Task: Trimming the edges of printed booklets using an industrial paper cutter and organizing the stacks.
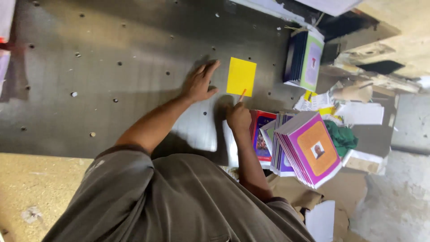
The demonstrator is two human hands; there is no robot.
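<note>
Grey cloth of the person's shirt (179, 201) fills the nearest part of the head view, both bare forearms reaching out from it over a dark steel table (112, 54) drilled with scattered small holes. Left hand (199, 83): laid flat, palm down on the metal, fingers spread and straight, gripping nothing; its fingertips lie just beside the near edge of the yellow card without clearly touching it. Right hand (238, 117): loosely curled into a fist with the forefinger stretched out, its tip touching the lower corner of the yellow card (241, 76). The card, a plain bright rectangle, lies flat on the table surface between the two hands and the far stack. Just beside the right wrist, a red-and-blue covered booklet (261, 134) lies at the table's edge. Next to it, a fanned stack of exercise books with purple and orange covers (309, 150), leaning and partly overhanging. Behind that stack, a bundle of green fabric (342, 136) and loose white papers (360, 113). Further off, past the card, a second upright stack of notebooks with a pale green and lilac cover (307, 60). Brown cardboard sheets (291, 190) lie below the books.
</note>
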